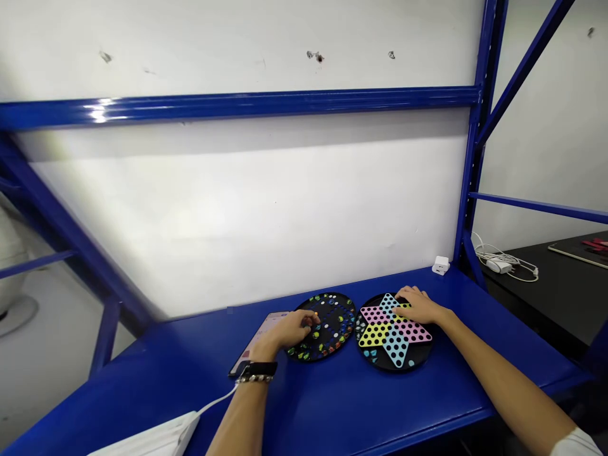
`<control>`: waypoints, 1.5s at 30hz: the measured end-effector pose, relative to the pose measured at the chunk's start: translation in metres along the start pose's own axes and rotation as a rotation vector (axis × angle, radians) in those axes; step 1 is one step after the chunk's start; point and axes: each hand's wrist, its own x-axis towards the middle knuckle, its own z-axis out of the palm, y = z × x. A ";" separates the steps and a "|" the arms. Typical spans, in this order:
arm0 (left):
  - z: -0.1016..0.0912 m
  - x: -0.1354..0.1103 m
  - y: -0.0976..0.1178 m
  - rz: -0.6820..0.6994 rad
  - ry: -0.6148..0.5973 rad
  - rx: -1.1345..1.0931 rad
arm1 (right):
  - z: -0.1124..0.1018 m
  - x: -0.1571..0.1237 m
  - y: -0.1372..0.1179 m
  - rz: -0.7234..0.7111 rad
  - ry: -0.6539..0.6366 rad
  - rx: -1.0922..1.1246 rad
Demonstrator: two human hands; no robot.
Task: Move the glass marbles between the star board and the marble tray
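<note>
A round black tray (327,329) holds several coloured marbles around its rim and a few white ones nearer the middle. Over its left side is my left hand (294,328), fingers curled together; whatever they pinch is too small to make out. Beside it on the right lies a second round black tray (418,360), with a star-shaped Chinese checkers board (392,332) in pink, yellow and blue on top. My right hand (418,307) lies on the upper right of that board, fingers stretched out. Light-blue pieces (373,356) show in this tray around the star.
A phone or tablet (259,339) lies partly under my left wrist. White cable runs to a white device (152,437) at the front left. A white charger (441,265) stands at the back right. Blue frame posts (468,190) rise from the blue tabletop (308,411).
</note>
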 end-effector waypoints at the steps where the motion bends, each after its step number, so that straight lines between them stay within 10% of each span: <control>1: 0.002 0.001 0.001 0.023 0.000 -0.009 | 0.000 0.000 0.000 -0.003 0.001 0.001; 35: 0.016 0.002 0.052 0.189 0.057 -0.077 | 0.002 0.001 0.003 -0.006 0.003 0.001; 40: 0.019 -0.008 0.086 0.306 0.162 -0.248 | 0.003 0.001 0.003 -0.014 0.014 0.004; 45: 0.046 -0.018 0.125 0.528 -0.063 -0.288 | 0.004 0.003 0.003 -0.013 0.022 -0.006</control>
